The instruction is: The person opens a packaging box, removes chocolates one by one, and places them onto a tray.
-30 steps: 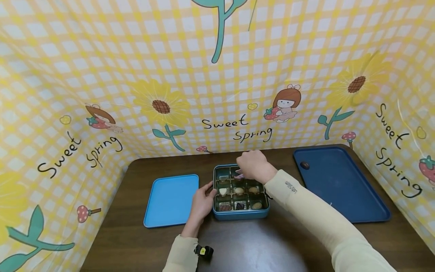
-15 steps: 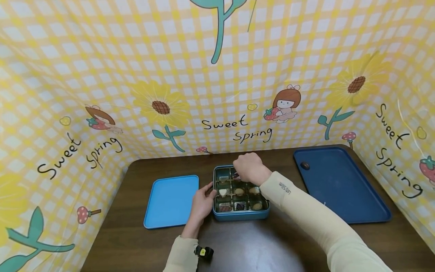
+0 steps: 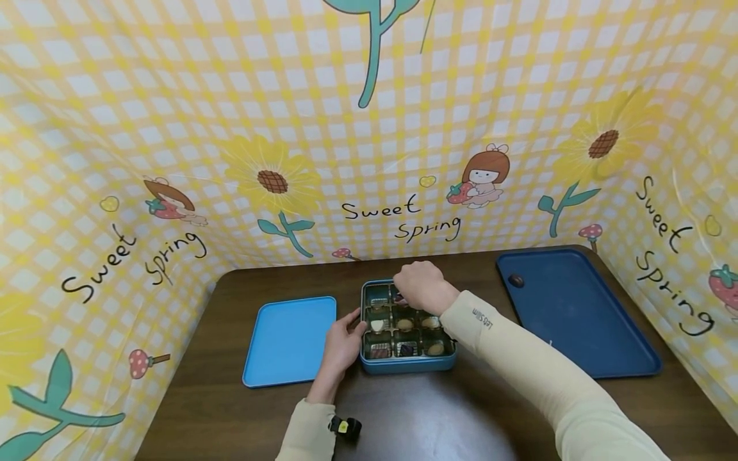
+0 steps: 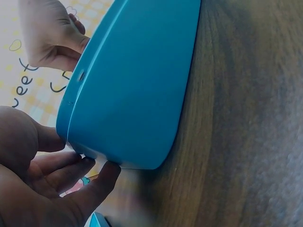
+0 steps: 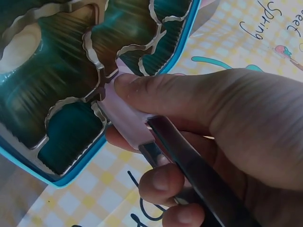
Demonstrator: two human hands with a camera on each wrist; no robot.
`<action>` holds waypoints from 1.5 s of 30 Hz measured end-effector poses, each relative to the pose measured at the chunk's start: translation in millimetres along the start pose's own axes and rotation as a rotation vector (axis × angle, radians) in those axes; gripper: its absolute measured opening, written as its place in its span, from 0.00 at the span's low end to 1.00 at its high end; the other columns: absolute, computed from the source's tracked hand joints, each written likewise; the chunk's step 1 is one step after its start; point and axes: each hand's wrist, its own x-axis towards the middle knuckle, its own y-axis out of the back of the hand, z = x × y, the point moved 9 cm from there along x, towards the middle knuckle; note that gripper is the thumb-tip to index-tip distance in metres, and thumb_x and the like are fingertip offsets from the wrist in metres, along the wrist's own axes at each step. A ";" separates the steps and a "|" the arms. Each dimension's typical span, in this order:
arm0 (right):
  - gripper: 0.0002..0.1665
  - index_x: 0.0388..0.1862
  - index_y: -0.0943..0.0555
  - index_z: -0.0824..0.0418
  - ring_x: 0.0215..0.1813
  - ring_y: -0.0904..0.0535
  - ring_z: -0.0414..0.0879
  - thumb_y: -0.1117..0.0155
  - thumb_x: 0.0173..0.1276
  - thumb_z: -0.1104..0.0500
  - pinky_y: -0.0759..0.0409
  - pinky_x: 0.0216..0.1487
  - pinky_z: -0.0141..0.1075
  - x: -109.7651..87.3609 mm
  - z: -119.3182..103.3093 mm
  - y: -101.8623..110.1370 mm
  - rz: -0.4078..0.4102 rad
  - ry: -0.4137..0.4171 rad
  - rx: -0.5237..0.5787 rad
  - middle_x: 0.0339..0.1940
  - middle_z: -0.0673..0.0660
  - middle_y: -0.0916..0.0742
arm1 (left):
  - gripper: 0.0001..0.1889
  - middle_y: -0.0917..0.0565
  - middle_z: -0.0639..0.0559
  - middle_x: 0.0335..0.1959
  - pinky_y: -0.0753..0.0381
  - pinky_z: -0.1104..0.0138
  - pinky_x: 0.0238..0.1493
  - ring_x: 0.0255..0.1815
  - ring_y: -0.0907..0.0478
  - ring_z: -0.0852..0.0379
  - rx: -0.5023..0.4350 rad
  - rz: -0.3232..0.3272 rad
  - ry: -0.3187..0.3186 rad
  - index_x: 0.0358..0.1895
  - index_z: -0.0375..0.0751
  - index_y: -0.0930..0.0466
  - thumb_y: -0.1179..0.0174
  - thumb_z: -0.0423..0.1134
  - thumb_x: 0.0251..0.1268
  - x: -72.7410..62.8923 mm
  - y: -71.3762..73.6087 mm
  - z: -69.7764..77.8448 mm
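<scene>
In the head view a blue box [image 3: 408, 366] with a divided insert holds chocolates, among them a pale one [image 3: 377, 325], a tan one [image 3: 405, 324] and a dark one [image 3: 407, 349]. My left hand [image 3: 343, 346] rests against its left end; the left wrist view shows extended fingertips [image 4: 111, 172] touching that wall. Over the back of the box, my right hand [image 3: 423, 286] grips small tongs [image 5: 125, 118] with pink tips and metal arms. Thumb and finger pinch the pink part, whose end dips into the insert. What lies beneath the tips is hidden.
A light blue lid [image 3: 290, 342] lies left of the box. To the right is a navy tray [image 3: 588, 314] bearing one dark chocolate [image 3: 516, 280]. Everything stands on a brown wooden table [image 3: 219, 410], with a checked cloth [image 3: 311, 115] behind and at the sides.
Over the last second my right hand has moved slightly left and down over the back compartments, and the pink tips sink lower. My left hand stays against the box.
</scene>
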 end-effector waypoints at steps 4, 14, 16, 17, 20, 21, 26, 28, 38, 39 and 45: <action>0.05 0.37 0.12 0.54 0.22 0.24 0.43 0.31 0.70 0.55 0.22 0.24 0.39 1.0 0.8 -0.6 0.020 0.014 0.019 0.22 0.50 0.19 | 0.23 0.22 0.38 0.65 0.17 0.60 0.43 0.55 0.18 0.47 -0.004 0.000 0.005 0.72 0.38 0.28 0.44 0.37 0.77 -0.1 -0.3 -0.2; 0.03 0.37 0.12 0.54 0.22 0.26 0.43 0.31 0.70 0.57 0.27 0.23 0.38 1.1 0.8 -1.6 0.001 0.036 0.030 0.23 0.50 0.19 | 0.23 0.20 0.39 0.63 0.17 0.57 0.47 0.55 0.18 0.47 0.003 0.006 0.008 0.71 0.39 0.27 0.43 0.37 0.77 1.1 -0.2 -2.3; 0.03 0.37 0.12 0.54 0.22 0.26 0.43 0.31 0.70 0.57 0.25 0.24 0.38 0.6 0.5 -1.1 0.006 0.039 0.031 0.24 0.50 0.18 | 0.23 0.21 0.38 0.64 0.17 0.58 0.44 0.54 0.18 0.47 0.007 0.006 0.001 0.71 0.38 0.27 0.43 0.36 0.77 0.9 0.0 -2.1; 0.03 0.37 0.12 0.54 0.23 0.25 0.43 0.30 0.69 0.57 0.24 0.24 0.38 0.4 0.5 -0.8 0.010 0.039 0.030 0.24 0.50 0.18 | 0.23 0.22 0.37 0.64 0.17 0.58 0.43 0.54 0.18 0.46 0.010 0.005 -0.002 0.71 0.37 0.27 0.43 0.36 0.77 0.8 0.1 -1.8; 0.03 0.36 0.12 0.54 0.23 0.24 0.43 0.29 0.69 0.56 0.22 0.25 0.39 -0.8 -0.6 -0.2 0.024 0.048 0.012 0.24 0.50 0.17 | 0.23 0.22 0.37 0.65 0.17 0.57 0.44 0.55 0.18 0.46 0.011 0.005 0.001 0.71 0.38 0.27 0.43 0.36 0.77 0.7 0.3 -1.6; 0.03 0.36 0.12 0.53 0.23 0.24 0.43 0.30 0.69 0.56 0.22 0.25 0.39 -1.0 -1.3 -0.4 0.028 0.053 -0.004 0.25 0.50 0.16 | 0.23 0.22 0.37 0.65 0.17 0.57 0.44 0.55 0.18 0.46 0.011 0.006 0.000 0.71 0.37 0.27 0.43 0.36 0.77 0.7 0.2 -1.6; 0.04 0.35 0.12 0.52 0.22 0.24 0.43 0.30 0.69 0.54 0.20 0.25 0.39 -2.2 -3.9 -0.4 0.058 0.078 -0.066 0.27 0.50 0.14 | 0.23 0.22 0.38 0.65 0.17 0.55 0.50 0.56 0.19 0.46 -0.003 0.005 0.007 0.72 0.38 0.28 0.43 0.36 0.77 0.7 -0.1 -1.4; 0.04 0.34 0.12 0.52 0.22 0.24 0.44 0.29 0.69 0.54 0.21 0.25 0.39 -2.8 -3.8 0.0 0.071 0.078 -0.073 0.27 0.50 0.14 | 0.23 0.22 0.38 0.65 0.17 0.54 0.51 0.57 0.19 0.46 -0.009 0.002 0.005 0.72 0.38 0.28 0.44 0.36 0.77 0.2 -0.1 -0.8; 0.05 0.31 0.13 0.51 0.22 0.24 0.43 0.30 0.68 0.56 0.20 0.27 0.40 -3.3 0.1 0.9 0.098 0.080 -0.075 0.27 0.49 0.14 | 0.23 0.22 0.37 0.65 0.17 0.55 0.48 0.56 0.19 0.45 -0.006 0.003 0.000 0.72 0.37 0.28 0.44 0.36 0.78 -0.2 -0.6 -0.8; 0.05 0.31 0.13 0.51 0.22 0.25 0.43 0.30 0.68 0.56 0.20 0.27 0.40 -3.5 0.1 1.3 0.098 0.081 -0.074 0.26 0.49 0.14 | 0.23 0.22 0.37 0.65 0.17 0.55 0.48 0.56 0.19 0.45 -0.004 0.001 -0.002 0.72 0.37 0.29 0.44 0.36 0.78 -0.3 -0.9 -0.6; 0.07 0.30 0.13 0.51 0.23 0.23 0.44 0.31 0.69 0.56 0.19 0.27 0.41 -7.4 2.8 6.1 0.106 0.070 -0.070 0.26 0.50 0.14 | 0.23 0.24 0.36 0.67 0.18 0.53 0.54 0.61 0.21 0.44 -0.009 -0.005 -0.003 0.72 0.35 0.29 0.45 0.35 0.78 -0.7 -1.6 0.7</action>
